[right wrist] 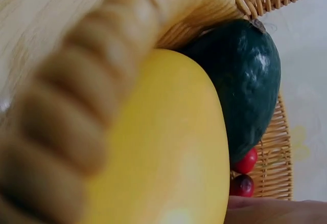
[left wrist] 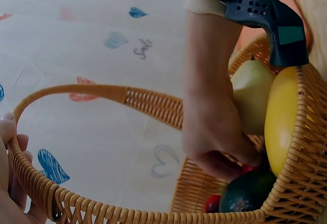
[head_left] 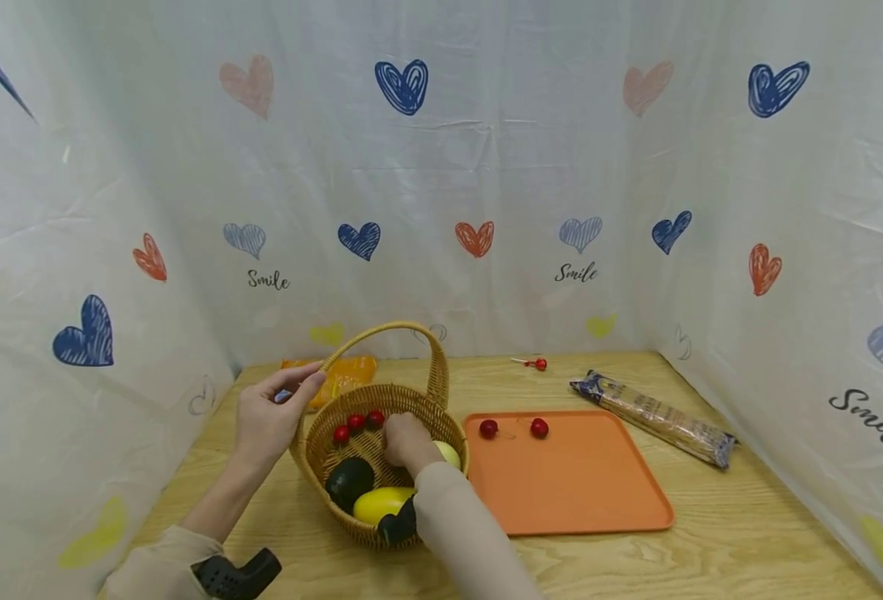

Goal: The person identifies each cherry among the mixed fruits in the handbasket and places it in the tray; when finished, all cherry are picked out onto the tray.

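A round wicker basket (head_left: 314, 479) with a tall handle stands on the table. My left hand (head_left: 269, 417) grips the left side of the handle (head_left: 404, 325) between thumb and fingers. My right hand (head_left: 409, 442) reaches down inside, fingers curled; in the left wrist view its fingertips pinch a red cherry (left wrist: 248, 168), mostly hidden. Other red cherries (head_left: 356, 422) lie at the basket's far left. Nearer are a dark green avocado-like fruit (right wrist: 245, 86) and a large smooth yellow fruit (head_left: 381, 504). A pale green pear (left wrist: 253, 93) sits to the right, partly behind my right arm.
Right of the basket lies an orange tray (head_left: 576, 492) with two stemmed cherries (head_left: 489, 429) near its far edge. A long clear-and-blue packet (head_left: 659, 417) is beyond it at the right. An orange packet (head_left: 347, 375) and a small red-headed item (head_left: 539, 364) lie near the back curtain.
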Action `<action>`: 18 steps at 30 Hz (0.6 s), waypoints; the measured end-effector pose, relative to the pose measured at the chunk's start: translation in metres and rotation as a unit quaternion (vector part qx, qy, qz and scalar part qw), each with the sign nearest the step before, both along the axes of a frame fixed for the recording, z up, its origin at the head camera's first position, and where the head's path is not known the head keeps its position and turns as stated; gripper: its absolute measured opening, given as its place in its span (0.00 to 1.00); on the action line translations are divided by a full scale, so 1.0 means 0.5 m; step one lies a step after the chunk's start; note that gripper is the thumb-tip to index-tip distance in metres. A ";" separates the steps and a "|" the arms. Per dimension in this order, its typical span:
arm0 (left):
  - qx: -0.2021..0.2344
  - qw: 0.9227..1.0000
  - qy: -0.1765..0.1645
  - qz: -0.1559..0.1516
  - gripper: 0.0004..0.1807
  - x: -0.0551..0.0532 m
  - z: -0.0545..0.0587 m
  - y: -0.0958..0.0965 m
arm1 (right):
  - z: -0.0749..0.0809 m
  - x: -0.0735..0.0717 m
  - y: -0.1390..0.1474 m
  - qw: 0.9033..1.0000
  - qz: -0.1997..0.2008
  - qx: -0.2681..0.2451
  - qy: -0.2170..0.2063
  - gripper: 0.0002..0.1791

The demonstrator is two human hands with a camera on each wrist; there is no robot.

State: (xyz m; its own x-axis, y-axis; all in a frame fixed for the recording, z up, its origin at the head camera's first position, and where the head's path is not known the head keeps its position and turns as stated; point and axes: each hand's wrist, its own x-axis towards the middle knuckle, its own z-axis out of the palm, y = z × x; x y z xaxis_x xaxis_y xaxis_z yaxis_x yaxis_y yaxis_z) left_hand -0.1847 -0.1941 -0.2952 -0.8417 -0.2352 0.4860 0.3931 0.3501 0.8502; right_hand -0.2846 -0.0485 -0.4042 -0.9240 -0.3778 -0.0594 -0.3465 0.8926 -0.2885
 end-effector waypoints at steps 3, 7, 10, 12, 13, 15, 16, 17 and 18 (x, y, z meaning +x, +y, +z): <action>0.004 1.000 -0.002 -0.002 0.11 0.001 0.000 -0.002 | -0.010 -0.005 -0.004 1.000 0.001 0.005 0.007 0.10; 0.005 1.000 -0.006 -0.001 0.11 0.002 -0.002 -0.005 | -0.022 -0.011 -0.006 1.000 0.001 0.008 0.013 0.10; 0.004 1.000 -0.009 0.000 0.12 0.002 -0.002 -0.005 | -0.021 -0.011 -0.002 1.000 0.004 -0.015 0.003 0.09; 0.002 1.000 -0.010 0.001 0.12 0.003 -0.001 -0.004 | -0.016 -0.011 0.002 0.998 0.003 -0.058 -0.015 0.06; 0.001 1.000 -0.010 0.001 0.12 0.003 0.000 -0.003 | -0.013 -0.011 0.004 0.996 0.002 -0.083 -0.026 0.05; -0.002 1.000 -0.009 0.002 0.12 0.003 0.001 -0.002 | -0.007 -0.012 0.010 0.988 -0.006 -0.144 -0.056 0.05; -0.004 1.000 -0.008 0.002 0.12 0.003 0.001 -0.001 | -0.004 -0.013 0.013 0.983 -0.011 -0.170 -0.066 0.07; -0.004 1.000 -0.008 0.002 0.12 0.003 0.002 0.000 | -0.001 -0.013 0.016 0.978 -0.016 -0.194 -0.077 0.08; -0.003 1.000 -0.008 0.002 0.12 0.003 0.002 0.000 | 0.002 -0.013 0.018 0.973 -0.022 -0.213 -0.086 0.08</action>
